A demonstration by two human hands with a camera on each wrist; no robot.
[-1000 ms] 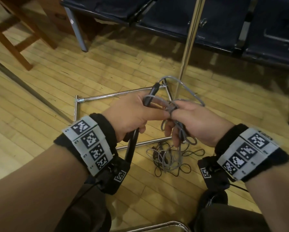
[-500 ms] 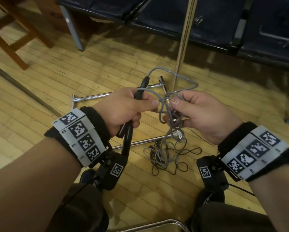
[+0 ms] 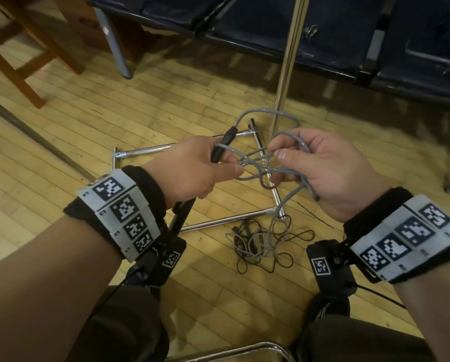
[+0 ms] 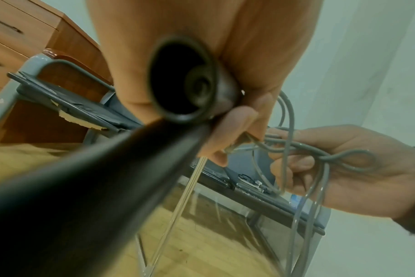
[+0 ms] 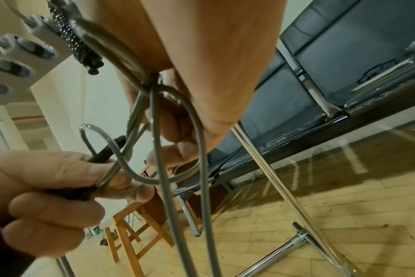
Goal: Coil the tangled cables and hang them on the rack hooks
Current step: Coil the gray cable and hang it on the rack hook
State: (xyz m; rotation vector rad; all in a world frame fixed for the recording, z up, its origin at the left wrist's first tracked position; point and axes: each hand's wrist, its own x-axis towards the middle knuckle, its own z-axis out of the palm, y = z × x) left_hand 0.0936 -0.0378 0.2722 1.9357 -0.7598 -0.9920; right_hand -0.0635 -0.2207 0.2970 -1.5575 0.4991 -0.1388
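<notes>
A grey cable [image 3: 268, 163] runs in loose tangled loops between both hands above the wooden floor. My left hand [image 3: 192, 171] grips a thick black cable [image 3: 221, 147] and pinches a grey strand against it with thumb and forefinger; the black cable [image 4: 83, 187] runs down past the wrist. My right hand [image 3: 325, 171] holds several grey loops [image 4: 344, 159] across its palm, fingers curled round them [image 5: 154, 131]. More grey cable hangs to a tangled heap of grey and thin black cables [image 3: 263, 244] on the floor. The chrome rack pole [image 3: 286, 64] rises just behind the hands.
The rack's chrome base frame [image 3: 218, 223] lies on the floor under the hands. A row of dark padded seats [image 3: 271, 24] stands behind. A wooden stool [image 3: 23, 56] stands at the far left. A chrome tube [image 3: 231, 351] curves at the bottom edge between my knees.
My hands have drawn apart and risen a little. The grey loops that were bunched between the fingers are now spread out between the two hands.
</notes>
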